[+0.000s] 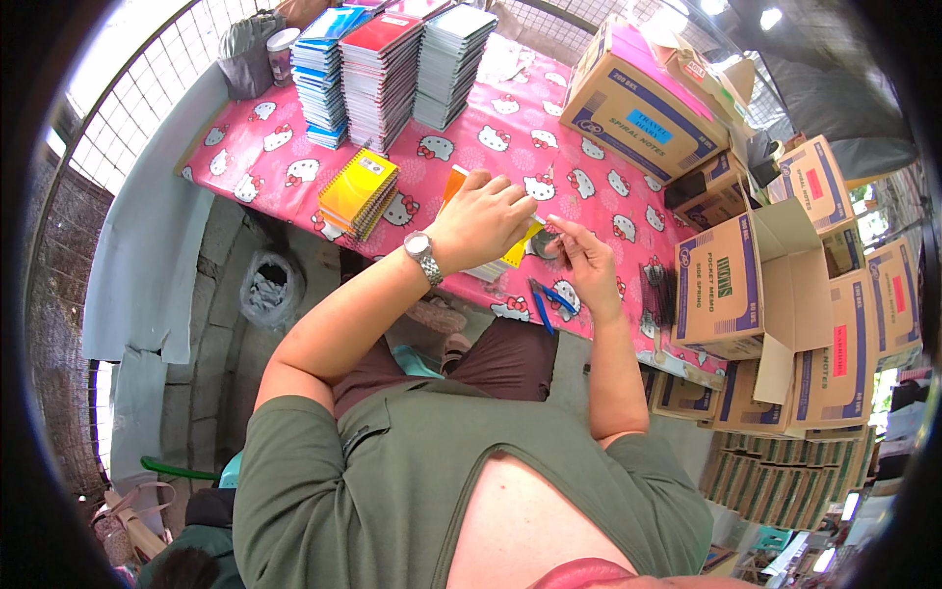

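Observation:
My left hand (488, 218), with a silver watch at its wrist, lies across a notebook with orange and yellow parts (517, 251) at the near edge of the table. Its fingers bend over the notebook and cover most of it. Close beside the notebook's right edge is my right hand (586, 263), thumb and fingers drawn together; what they pinch, if anything, is too small to make out. A grey round object (545, 244) sits partly behind the right fingers. Blue-handled pliers (546, 301) rest just below, near the table edge. Yellow spiral notebooks (360, 193) are stacked left of my left hand.
Tall stacks of blue (324, 79), red (381, 83) and grey-edged notebooks (453, 67) stand at the back left. Cardboard boxes (643, 103) fill the right side, one open (721, 285). Thin dark wires (658, 294) lie at the right edge. A plastic bag (271, 291) hangs below left.

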`<action>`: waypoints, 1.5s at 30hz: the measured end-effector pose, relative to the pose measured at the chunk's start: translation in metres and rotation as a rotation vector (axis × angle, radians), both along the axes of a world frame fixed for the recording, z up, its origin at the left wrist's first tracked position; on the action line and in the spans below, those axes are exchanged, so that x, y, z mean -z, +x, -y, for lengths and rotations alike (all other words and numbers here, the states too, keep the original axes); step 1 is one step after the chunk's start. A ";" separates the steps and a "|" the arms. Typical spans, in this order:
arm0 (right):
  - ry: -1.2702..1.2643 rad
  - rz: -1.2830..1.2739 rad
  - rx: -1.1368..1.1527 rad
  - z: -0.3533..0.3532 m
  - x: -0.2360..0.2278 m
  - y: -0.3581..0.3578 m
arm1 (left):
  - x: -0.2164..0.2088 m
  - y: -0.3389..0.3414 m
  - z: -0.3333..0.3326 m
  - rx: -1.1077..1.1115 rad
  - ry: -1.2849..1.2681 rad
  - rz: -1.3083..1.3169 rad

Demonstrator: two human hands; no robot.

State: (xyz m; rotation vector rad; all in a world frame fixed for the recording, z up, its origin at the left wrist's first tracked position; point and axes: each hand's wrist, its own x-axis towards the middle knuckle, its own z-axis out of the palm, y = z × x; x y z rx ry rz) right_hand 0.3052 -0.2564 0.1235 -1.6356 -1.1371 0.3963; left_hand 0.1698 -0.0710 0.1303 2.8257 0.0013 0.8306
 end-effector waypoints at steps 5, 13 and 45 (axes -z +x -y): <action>-0.036 0.181 0.082 0.000 -0.017 -0.008 | -0.003 0.002 0.008 0.009 -0.004 0.022; -0.127 -0.203 -0.058 -0.012 -0.037 -0.004 | 0.001 -0.003 0.003 -0.024 0.017 -0.017; -0.095 -0.473 -0.658 -0.031 -0.055 0.044 | 0.000 -0.007 -0.012 0.032 -0.192 0.007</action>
